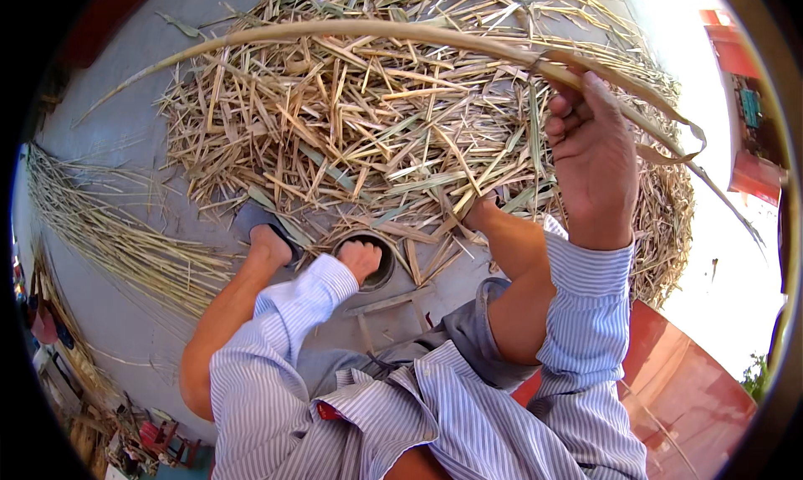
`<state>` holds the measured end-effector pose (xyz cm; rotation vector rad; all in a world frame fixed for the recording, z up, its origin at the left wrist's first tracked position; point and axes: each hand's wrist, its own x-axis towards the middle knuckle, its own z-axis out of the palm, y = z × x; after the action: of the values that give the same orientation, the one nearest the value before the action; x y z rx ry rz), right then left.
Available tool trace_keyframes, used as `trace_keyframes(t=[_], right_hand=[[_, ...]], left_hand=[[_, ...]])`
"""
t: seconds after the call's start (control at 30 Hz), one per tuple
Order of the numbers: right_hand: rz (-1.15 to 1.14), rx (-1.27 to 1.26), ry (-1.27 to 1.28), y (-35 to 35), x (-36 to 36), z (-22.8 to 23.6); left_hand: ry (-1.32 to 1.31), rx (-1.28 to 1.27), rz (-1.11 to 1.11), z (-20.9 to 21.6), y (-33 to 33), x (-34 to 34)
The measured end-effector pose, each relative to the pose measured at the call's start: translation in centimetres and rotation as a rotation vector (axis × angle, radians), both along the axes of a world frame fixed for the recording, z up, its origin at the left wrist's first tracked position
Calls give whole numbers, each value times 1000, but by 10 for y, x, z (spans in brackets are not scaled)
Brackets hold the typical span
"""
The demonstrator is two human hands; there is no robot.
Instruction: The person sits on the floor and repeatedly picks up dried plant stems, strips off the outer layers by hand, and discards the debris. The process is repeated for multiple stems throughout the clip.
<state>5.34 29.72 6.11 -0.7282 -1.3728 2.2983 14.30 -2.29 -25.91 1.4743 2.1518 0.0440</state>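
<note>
My right hand [592, 162] is raised at the right, palm showing, its thumb and fingers pinching a long, pale dried stalk [368, 29]. The stalk arches over the straw-coloured heap to a thin tip at the far left. A curled strip of dry leaf [669, 109] hangs from it beside my fingers. Between my feet, my left hand [360, 260] is closed in a fist at the mouth of a round, dark-insided pot [383, 272]. Whatever its fingers grip is hidden.
A large heap of cut dry leaves and stalk pieces [351, 120] spreads ahead of my sandalled feet. A bundle of thin stripped stems [125, 229] lies on the grey floor at the left. A small wooden frame [389, 302] sits behind the pot; reddish tiles [677, 379] lie at the right.
</note>
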Motion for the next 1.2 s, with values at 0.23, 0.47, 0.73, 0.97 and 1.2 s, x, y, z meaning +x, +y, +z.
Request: trace_keyframes(t=[0.23, 0.47, 0.73, 0.97, 1.2], right_hand=[[42, 11, -33, -11, 4, 4], [-3, -37, -48, 5, 11, 4], [-15, -55, 120, 20, 6, 2], [33, -33, 121, 21, 5, 2], [111, 28, 133, 26, 22, 2]], left_hand=[[-188, -390, -161, -70, -7, 78], [22, 220, 8, 33, 48, -23], [72, 554, 438, 197, 95, -113], [-310, 127, 302, 116, 52, -70], [-139, -446, 257, -12, 13, 12]])
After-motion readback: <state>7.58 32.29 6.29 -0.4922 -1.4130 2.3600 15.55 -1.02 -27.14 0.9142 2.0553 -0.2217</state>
